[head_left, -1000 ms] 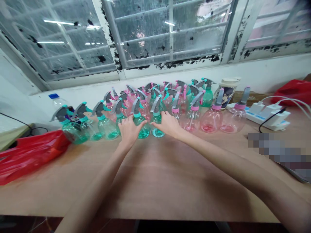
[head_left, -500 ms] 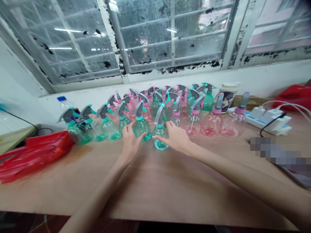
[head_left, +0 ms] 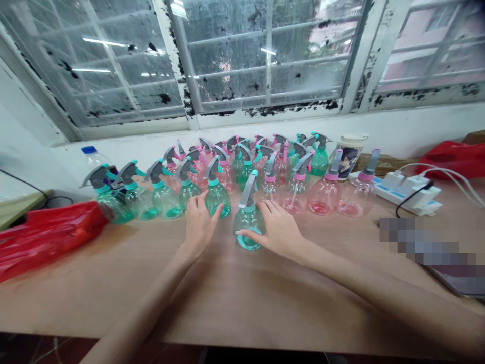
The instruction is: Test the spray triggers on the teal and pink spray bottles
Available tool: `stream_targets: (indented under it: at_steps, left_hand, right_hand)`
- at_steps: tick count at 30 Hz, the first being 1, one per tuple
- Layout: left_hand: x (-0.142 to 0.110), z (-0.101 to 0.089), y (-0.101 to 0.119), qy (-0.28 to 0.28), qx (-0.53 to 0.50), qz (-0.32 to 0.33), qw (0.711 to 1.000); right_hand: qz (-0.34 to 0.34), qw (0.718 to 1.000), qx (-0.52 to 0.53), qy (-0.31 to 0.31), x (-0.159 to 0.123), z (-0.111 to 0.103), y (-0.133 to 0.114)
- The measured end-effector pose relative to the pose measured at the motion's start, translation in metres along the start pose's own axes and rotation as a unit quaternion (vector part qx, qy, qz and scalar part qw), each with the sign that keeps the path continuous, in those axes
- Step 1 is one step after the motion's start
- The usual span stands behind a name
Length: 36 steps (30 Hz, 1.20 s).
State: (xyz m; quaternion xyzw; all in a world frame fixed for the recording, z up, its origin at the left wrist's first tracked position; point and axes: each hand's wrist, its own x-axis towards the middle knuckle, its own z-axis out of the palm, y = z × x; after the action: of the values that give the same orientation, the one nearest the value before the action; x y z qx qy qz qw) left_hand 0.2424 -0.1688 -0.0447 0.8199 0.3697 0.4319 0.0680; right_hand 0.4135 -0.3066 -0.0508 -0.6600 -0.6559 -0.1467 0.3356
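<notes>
A green spray bottle (head_left: 243,222) with a grey trigger head stands upright in front of the row. My right hand (head_left: 282,230) is wrapped round its right side, thumb across the front of its belly. My left hand (head_left: 200,222) is beside another green spray bottle (head_left: 222,202) in the row, its thumb spread in front of that bottle's lower part. I cannot tell whether it touches the bottle. More green spray bottles (head_left: 166,199) line up to the left, and pink ones (head_left: 324,197) to the right.
Behind the front row stand several more pink and green spray bottles. A red plastic bag (head_left: 53,235) lies at left near a blue-capped bottle (head_left: 91,157). At right are a paper cup (head_left: 348,156), a white power strip (head_left: 409,192) with cables and a blurred-out flat device (head_left: 450,278).
My right hand has drawn one green spray bottle out of the row toward me. My left hand has shifted slightly nearer to me, while the neighbouring bottles have stayed in place.
</notes>
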Motion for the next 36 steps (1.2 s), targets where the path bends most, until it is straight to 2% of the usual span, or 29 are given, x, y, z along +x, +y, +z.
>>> stream_targets:
  at_steps: [3, 4, 6, 9, 15, 17, 20, 22, 24, 27, 30, 36]
  left_hand:
    - [-0.011, -0.015, 0.025, -0.063, -0.063, 0.020, 0.996]
    - [-0.014, -0.018, 0.033, -0.116, -0.134, 0.017, 0.984]
    - [-0.018, -0.023, 0.048, -0.181, -0.212, 0.010, 0.960]
    - [-0.020, -0.025, 0.067, -0.220, -0.270, -0.006, 0.937]
    - [-0.013, -0.025, 0.092, -0.220, -0.385, -0.024, 0.896]
    - [-0.013, -0.025, 0.094, -0.214, -0.412, -0.027, 0.885]
    - [-0.013, -0.024, 0.092, -0.197, -0.421, -0.047, 0.884]
    - [-0.014, -0.023, 0.089, -0.192, -0.412, -0.049, 0.889]
    - [-0.013, -0.022, 0.087, -0.196, -0.398, -0.040, 0.895]
    - [-0.009, -0.019, 0.088, -0.210, -0.371, -0.020, 0.904]
    - [-0.003, -0.013, 0.092, -0.221, -0.361, -0.010, 0.906]
    - [0.008, 0.001, 0.098, -0.223, -0.366, -0.018, 0.903]
  right_hand:
    - [0.009, 0.998, 0.063, -0.010, -0.004, 0.002, 0.000]
    - [0.019, 0.996, 0.088, -0.020, -0.006, 0.003, -0.001]
    - [0.038, 0.990, 0.128, -0.041, -0.010, 0.003, -0.004]
    - [0.028, 0.987, 0.146, -0.065, -0.016, 0.003, -0.013]
    - [-0.035, 0.987, 0.136, -0.079, -0.033, 0.001, -0.028]
    - [-0.060, 0.985, 0.139, -0.078, -0.038, 0.000, -0.023]
    - [-0.104, 0.980, 0.143, -0.096, -0.043, -0.003, 0.001]
    - [-0.096, 0.981, 0.134, -0.103, -0.046, -0.003, 0.024]
    - [-0.060, 0.984, 0.116, -0.117, -0.048, -0.003, 0.048]
    - [-0.037, 0.985, 0.111, -0.128, -0.052, 0.000, 0.073]
    - [-0.023, 0.986, 0.108, -0.129, -0.055, 0.002, 0.083]
    - [-0.021, 0.983, 0.093, -0.159, -0.055, 0.004, 0.083]
